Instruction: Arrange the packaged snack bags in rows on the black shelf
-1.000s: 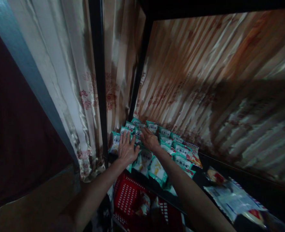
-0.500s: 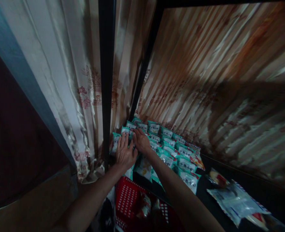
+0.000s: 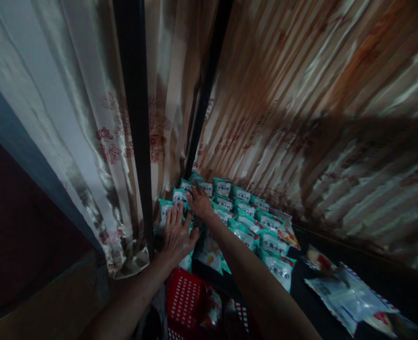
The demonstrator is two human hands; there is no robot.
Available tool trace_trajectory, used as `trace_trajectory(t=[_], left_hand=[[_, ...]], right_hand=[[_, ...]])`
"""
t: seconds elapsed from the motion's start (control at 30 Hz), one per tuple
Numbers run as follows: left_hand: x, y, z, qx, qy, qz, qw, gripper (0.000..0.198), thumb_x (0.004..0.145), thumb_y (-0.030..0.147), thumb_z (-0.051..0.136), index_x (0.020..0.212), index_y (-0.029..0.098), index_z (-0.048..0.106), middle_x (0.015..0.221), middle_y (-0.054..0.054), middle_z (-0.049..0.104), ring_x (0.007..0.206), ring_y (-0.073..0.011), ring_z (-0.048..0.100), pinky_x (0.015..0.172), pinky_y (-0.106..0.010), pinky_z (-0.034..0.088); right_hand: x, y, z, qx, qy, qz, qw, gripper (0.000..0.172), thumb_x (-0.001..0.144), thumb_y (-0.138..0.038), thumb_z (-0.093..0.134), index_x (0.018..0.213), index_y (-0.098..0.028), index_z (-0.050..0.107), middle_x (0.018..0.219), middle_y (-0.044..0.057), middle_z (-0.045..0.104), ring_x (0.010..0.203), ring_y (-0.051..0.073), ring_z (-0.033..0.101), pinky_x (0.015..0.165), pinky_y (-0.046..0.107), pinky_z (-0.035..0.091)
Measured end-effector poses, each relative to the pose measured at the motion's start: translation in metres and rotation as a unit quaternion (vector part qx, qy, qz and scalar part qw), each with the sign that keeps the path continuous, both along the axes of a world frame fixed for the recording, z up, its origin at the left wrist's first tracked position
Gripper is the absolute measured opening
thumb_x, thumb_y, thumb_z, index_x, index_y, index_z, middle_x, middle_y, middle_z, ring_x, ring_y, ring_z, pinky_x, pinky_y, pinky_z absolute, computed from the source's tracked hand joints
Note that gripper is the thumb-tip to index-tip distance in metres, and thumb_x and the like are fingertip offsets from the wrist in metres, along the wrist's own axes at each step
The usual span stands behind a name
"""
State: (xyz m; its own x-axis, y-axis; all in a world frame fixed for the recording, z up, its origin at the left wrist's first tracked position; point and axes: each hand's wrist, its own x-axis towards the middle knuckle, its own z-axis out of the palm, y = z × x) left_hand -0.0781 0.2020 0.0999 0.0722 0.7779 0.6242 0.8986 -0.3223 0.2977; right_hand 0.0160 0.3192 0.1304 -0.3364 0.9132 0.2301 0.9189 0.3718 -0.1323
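We see a long, tan, pleated fabric curtain (image 3: pixel 272 94) along the back, and at our left a cream, satiny curtain (image 3: pixel 67 94) printed with red figures. Two straight black posts, the front one (image 3: pixel 136 118) and the rear one (image 3: pixel 204 104), slant down past the cloth. Below them we have a black, flat shelf (image 3: pixel 301 278), and on its left end, crowded into the corner, sit the teal-and-white, pillow-shaped plastic snack bags (image 3: pixel 223 215), packed in leaning rows with dark lettering facing us. Beneath the shelf's near edge is a red plastic basket (image 3: pixel 186 295) with slotted walls, holding a shiny wrapped item (image 3: pixel 214 307). Farther right on the shelf lies a pale, clear, flat plastic packet (image 3: pixel 352 295) with a striped edge.

Our left hand (image 3: pixel 178 234) rests on the bags at the front left corner, its fingers long and a little apart, the thumb held out to the side. Our right hand (image 3: pixel 201 204) reaches just beyond it, fingers bent over the bags near the rear post; we cannot tell whether they pinch one. Smallest is a wrapped yellow-and-red food piece (image 3: pixel 320 259), just beside the pale packet.
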Motion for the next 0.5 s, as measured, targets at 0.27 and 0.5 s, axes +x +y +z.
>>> trace_trajectory(t=[0.27, 0.5], left_hand=[[0.004, 0.0, 0.003, -0.002, 0.003, -0.005, 1.0, 0.044, 0.086, 0.038, 0.052, 0.121, 0.012, 0.057, 0.149, -0.018, 0.032, 0.142, -0.0324, 0.018, 0.113, -0.055, 0.024], [0.023, -0.001, 0.017, -0.017, 0.045, -0.064, 0.997, 0.055, 0.081, 0.04, 0.058, 0.127, 0.01, 0.052, 0.149, -0.019, 0.032, 0.142, -0.0334, 0.017, 0.114, -0.054, 0.025]], right_hand=[[0.004, 0.005, 0.0, 0.008, 0.038, -0.026, 0.999, 0.05, 0.097, -0.039, 0.027, 0.133, -0.01, 0.047, 0.133, 0.016, 0.054, 0.129, 0.024, 0.043, 0.109, 0.039, 0.029], [0.021, 0.021, 0.01, -0.01, 0.01, -0.064, 0.998, 0.043, 0.098, -0.035, 0.026, 0.126, -0.015, 0.052, 0.129, 0.014, 0.058, 0.128, 0.026, 0.044, 0.11, 0.044, 0.024]])
